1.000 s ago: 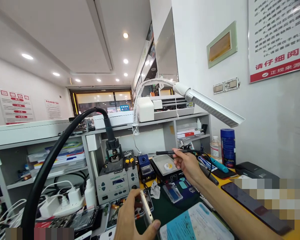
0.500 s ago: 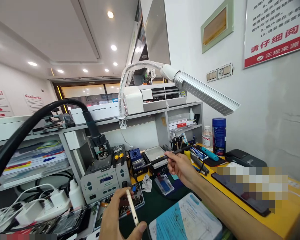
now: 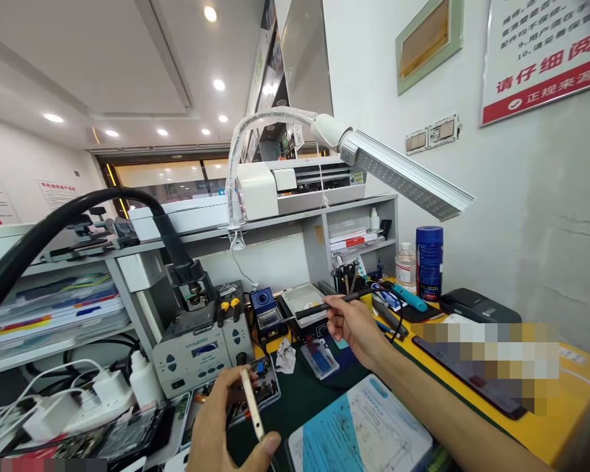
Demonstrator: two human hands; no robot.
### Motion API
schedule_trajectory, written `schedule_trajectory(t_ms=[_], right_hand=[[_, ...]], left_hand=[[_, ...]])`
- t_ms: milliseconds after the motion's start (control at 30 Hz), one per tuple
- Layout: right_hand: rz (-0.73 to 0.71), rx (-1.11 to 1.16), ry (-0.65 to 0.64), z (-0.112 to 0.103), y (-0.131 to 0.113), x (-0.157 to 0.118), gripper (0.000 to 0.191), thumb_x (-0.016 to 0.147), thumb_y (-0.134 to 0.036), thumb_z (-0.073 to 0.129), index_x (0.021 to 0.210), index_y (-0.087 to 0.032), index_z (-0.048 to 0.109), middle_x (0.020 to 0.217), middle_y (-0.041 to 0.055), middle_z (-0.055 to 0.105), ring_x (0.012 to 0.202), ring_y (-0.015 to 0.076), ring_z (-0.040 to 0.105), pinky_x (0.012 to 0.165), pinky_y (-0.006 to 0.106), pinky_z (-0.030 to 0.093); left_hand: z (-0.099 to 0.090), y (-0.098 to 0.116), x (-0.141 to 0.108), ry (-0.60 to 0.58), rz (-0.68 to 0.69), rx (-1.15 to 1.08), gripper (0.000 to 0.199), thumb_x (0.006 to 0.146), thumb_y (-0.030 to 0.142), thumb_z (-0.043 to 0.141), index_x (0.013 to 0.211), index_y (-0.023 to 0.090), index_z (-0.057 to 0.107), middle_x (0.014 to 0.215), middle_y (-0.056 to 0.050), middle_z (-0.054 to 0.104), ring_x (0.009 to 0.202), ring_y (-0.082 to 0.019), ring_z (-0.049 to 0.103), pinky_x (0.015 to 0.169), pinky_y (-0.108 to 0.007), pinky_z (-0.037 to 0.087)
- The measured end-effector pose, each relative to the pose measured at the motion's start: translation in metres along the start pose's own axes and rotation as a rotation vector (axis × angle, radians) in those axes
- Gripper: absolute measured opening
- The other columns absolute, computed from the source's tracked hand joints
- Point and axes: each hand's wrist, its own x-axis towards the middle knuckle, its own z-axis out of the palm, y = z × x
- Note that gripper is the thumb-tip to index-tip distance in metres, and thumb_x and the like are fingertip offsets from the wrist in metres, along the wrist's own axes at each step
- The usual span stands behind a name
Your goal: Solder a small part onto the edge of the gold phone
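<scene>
My left hand [image 3: 226, 426] is at the bottom centre, its fingers and thumb around a thin phone [image 3: 252, 405] with a pale gold edge, held on its side. My right hand [image 3: 356, 331] pinches a black soldering iron [image 3: 324, 306] by its handle. The metal tip points left, close to a blue soldering station [image 3: 265, 311]. A black cable trails from the handle's right end. Below my hands lies a blue and white box [image 3: 361, 429]. A tray of small parts [image 3: 268, 393] sits just behind my left hand.
A grey rework station [image 3: 201, 360] stands at the left, beside a white bottle [image 3: 145, 381] and a power strip with chargers [image 3: 93, 406]. A lamp [image 3: 408, 174] hangs overhead. At the right are a blue can [image 3: 429, 263] and a dark phone [image 3: 467, 373].
The view has shifted slightly. The soldering iron is less steeply tilted, and its thin metal tip now shows near the blue station. Both hands keep their holds.
</scene>
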Motion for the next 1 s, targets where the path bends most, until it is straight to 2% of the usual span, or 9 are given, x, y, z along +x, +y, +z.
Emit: schedule_trajectory(t_ms=[133, 267, 500, 667, 767, 833, 867, 933, 1000], right_hand=[[0.003, -0.045, 0.017, 0.001, 0.0, -0.002, 0.018, 0.084, -0.028, 0.074, 0.093, -0.013, 0.068, 0.066, 0.0007, 0.066, 0.042, 0.0093, 0.058, 0.032, 0.017, 0.038], [-0.01, -0.096, 0.017, 0.004, -0.001, -0.006, 0.02, 0.086, -0.029, 0.072, 0.096, -0.011, 0.069, 0.073, 0.0065, 0.073, 0.044, 0.0097, 0.06, 0.034, 0.017, 0.039], [-0.113, -0.222, -0.015, 0.006, 0.003, -0.007, 0.032, 0.089, -0.036, 0.069, 0.109, -0.011, 0.068, 0.079, 0.011, 0.077, 0.045, 0.012, 0.063, 0.036, 0.019, 0.04], [-0.257, -0.392, -0.103, 0.007, 0.011, -0.009, 0.04, 0.091, -0.049, 0.064, 0.114, -0.016, 0.066, 0.088, 0.0098, 0.077, 0.053, 0.0148, 0.067, 0.039, 0.02, 0.042], [-0.332, -0.537, -0.188, 0.007, 0.018, -0.011, 0.038, 0.093, -0.053, 0.06, 0.108, -0.019, 0.067, 0.081, 0.0056, 0.076, 0.054, 0.0145, 0.066, 0.043, 0.022, 0.047], [-0.359, -0.636, -0.25, 0.007, 0.023, -0.01, 0.041, 0.098, -0.055, 0.052, 0.108, -0.019, 0.065, 0.076, 0.0042, 0.074, 0.05, 0.0137, 0.064, 0.046, 0.024, 0.05], [-0.373, -0.684, -0.274, 0.008, 0.026, -0.007, 0.044, 0.1, -0.057, 0.045, 0.11, -0.018, 0.063, 0.082, 0.0063, 0.075, 0.054, 0.0146, 0.066, 0.047, 0.024, 0.051], [-0.397, -0.797, -0.312, 0.01, 0.03, 0.001, 0.047, 0.105, -0.055, 0.033, 0.117, -0.017, 0.059, 0.094, 0.0094, 0.075, 0.06, 0.016, 0.07, 0.048, 0.026, 0.053], [-0.415, -0.947, -0.342, 0.016, 0.033, 0.013, 0.04, 0.107, -0.047, 0.037, 0.119, -0.016, 0.059, 0.09, 0.007, 0.073, 0.066, 0.0166, 0.07, 0.058, 0.029, 0.057]], left_hand=[[0.0, 0.003, 0.001, 0.004, 0.002, -0.014, 0.081, 0.07, 0.076, 0.061, 0.127, 0.02, 0.051, 0.125, -0.023, 0.066, 0.108, -0.047, 0.066, 0.086, -0.061, 0.052], [0.001, 0.007, 0.0, -0.009, 0.002, -0.027, 0.081, 0.071, 0.076, 0.06, 0.128, 0.019, 0.051, 0.124, -0.023, 0.064, 0.109, -0.047, 0.065, 0.086, -0.063, 0.051], [0.001, 0.009, -0.002, -0.013, 0.057, -0.026, 0.08, 0.072, 0.074, 0.061, 0.129, 0.018, 0.051, 0.124, -0.023, 0.064, 0.111, -0.045, 0.065, 0.089, -0.062, 0.051], [-0.001, 0.007, -0.002, -0.03, 0.044, -0.006, 0.078, 0.074, 0.074, 0.059, 0.129, 0.02, 0.05, 0.126, -0.022, 0.064, 0.113, -0.046, 0.063, 0.089, -0.062, 0.051], [-0.001, 0.009, 0.0, -0.058, 0.002, 0.0, 0.079, 0.074, 0.074, 0.058, 0.13, 0.02, 0.049, 0.125, -0.023, 0.064, 0.113, -0.045, 0.064, 0.09, -0.061, 0.051], [-0.001, 0.011, 0.001, -0.075, -0.023, 0.001, 0.081, 0.073, 0.075, 0.058, 0.131, 0.019, 0.048, 0.127, -0.024, 0.063, 0.114, -0.044, 0.064, 0.091, -0.061, 0.052], [-0.001, 0.012, 0.001, -0.084, -0.029, 0.002, 0.081, 0.073, 0.075, 0.058, 0.131, 0.019, 0.047, 0.128, -0.024, 0.063, 0.114, -0.044, 0.064, 0.092, -0.06, 0.052], [-0.002, 0.014, 0.001, -0.102, -0.026, 0.011, 0.081, 0.074, 0.075, 0.057, 0.131, 0.018, 0.047, 0.128, -0.024, 0.063, 0.113, -0.043, 0.065, 0.092, -0.06, 0.053], [-0.003, 0.015, 0.001, -0.113, -0.009, 0.032, 0.079, 0.076, 0.074, 0.056, 0.131, 0.018, 0.047, 0.126, -0.024, 0.064, 0.112, -0.043, 0.065, 0.091, -0.06, 0.054]])
